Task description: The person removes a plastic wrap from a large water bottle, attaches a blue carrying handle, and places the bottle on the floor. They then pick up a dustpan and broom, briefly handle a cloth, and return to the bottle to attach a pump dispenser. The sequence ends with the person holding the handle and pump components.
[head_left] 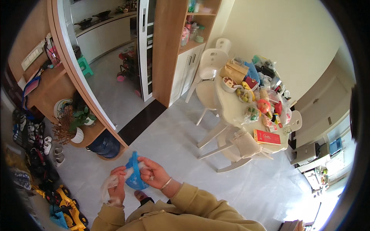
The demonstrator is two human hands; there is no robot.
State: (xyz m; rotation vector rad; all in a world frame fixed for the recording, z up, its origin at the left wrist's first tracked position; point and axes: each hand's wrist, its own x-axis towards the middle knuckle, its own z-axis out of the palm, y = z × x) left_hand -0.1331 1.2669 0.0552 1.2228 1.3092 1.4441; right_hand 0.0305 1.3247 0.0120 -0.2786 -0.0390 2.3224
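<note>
Head view shows me the left hand (118, 185) and right hand (155, 175) gripping whitish translucent plastic film (129, 171), while a blue plastic bag (135, 181) hangs lengthwise down between them, nearer the right.

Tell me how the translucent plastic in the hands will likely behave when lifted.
The translucent plastic is probably floppy, since it drapes loosely beside the left hand. It looks thin and see-through, so it should be light for its size. It likely crumples easily, being bunched toward the right hand.
</note>
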